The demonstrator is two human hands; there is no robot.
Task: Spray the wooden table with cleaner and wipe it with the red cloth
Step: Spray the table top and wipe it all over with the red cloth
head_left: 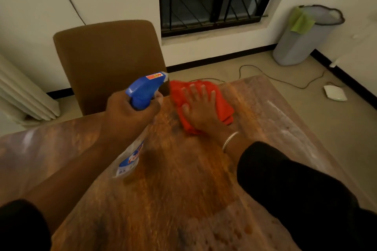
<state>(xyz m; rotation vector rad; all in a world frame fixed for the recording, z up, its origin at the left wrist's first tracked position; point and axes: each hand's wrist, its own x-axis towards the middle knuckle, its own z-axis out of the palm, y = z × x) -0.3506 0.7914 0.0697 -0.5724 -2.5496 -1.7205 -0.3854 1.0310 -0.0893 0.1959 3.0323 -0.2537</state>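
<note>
One wooden table (183,179) fills the lower part of the view. Two hands are at work above it.

Left hand (130,116): fingers curled round the neck of one spray bottle (142,91), grasping it just below the blue trigger head. The nozzle points away from the person, toward the far table edge. The clear bottle body hangs below the grip, slanting down and toward the person, above the tabletop.

Right hand (201,108): fingers straight and spread, palm flat, pressing down on one red cloth (222,106). The cloth lies bunched on the table, directly under the palm and reaching beyond the fingertips to the far table edge. It sits just right of the spray nozzle. One metal bangle (229,140) circles the right wrist, behind the palm. Both forearms end in dark sleeves.

Beyond the left grip stands one brown chair (108,61), its back against the far table edge. Further right of the cloth, on the floor, stand one grey bin (302,47) with one green cloth (299,20) draped over its rim, and one white device (334,92) with a cable.
</note>
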